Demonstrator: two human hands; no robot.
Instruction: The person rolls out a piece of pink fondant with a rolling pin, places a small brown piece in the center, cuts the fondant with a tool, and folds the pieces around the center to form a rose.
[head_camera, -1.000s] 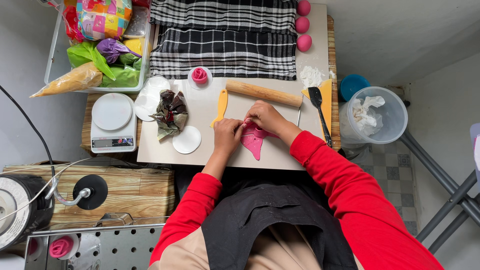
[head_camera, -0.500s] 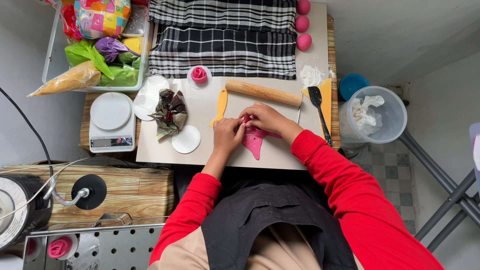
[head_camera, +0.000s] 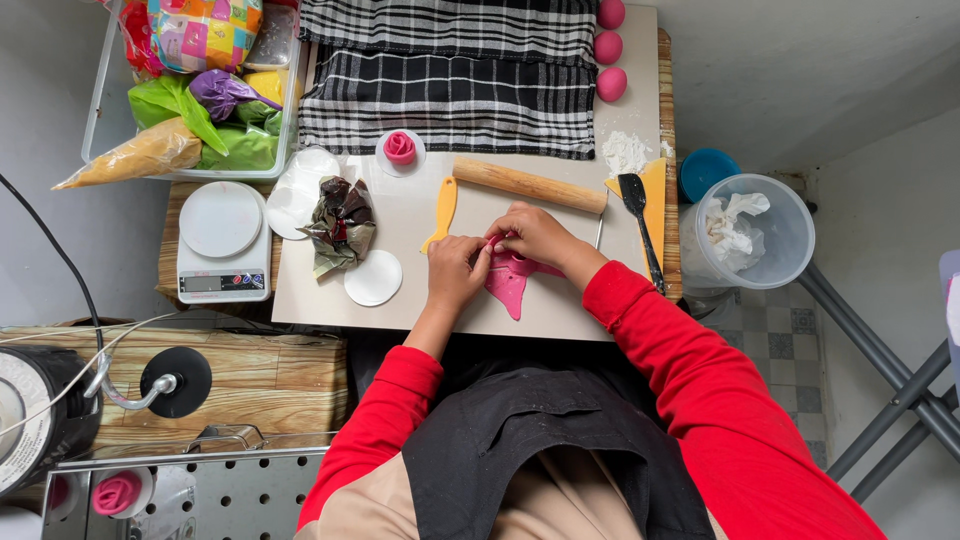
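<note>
Head camera is looking straight down at a pale work board (head_camera: 560, 320) in the middle of the frame, where both hands are meeting over a flat piece of pink dough (head_camera: 510, 285). The left hand (head_camera: 455, 272) is curling its fingers inward and pinching the dough's upper edge; the right hand (head_camera: 535, 235) is arching over the same edge, fingertips drawn together and gripping the pink material right beside the left hand's fingers. The dough is lying just below centre of the frame, its lower point tapering toward the board's near edge.

Just above the hands a wooden rolling pin (head_camera: 530, 185) is lying at a slight slant, and a yellow scraper (head_camera: 442, 212) is resting to the left of the left hand. Further left, a crumpled dark wrapper (head_camera: 340, 225) is sitting between two white discs (head_camera: 373, 278). A finished pink dough rose (head_camera: 400, 148) is standing on a small white lid above the scraper. A black spatula (head_camera: 640, 225) is lying at the board's right edge, near a little heap of white flour (head_camera: 625, 152). Three pink dough balls (head_camera: 608, 48) are lining up at the upper right beside a black checked cloth (head_camera: 450, 100). A white kitchen scale (head_camera: 222, 240) is sitting at the left, and a clear bucket (head_camera: 785, 255) holding crumpled paper is standing at the right.
</note>
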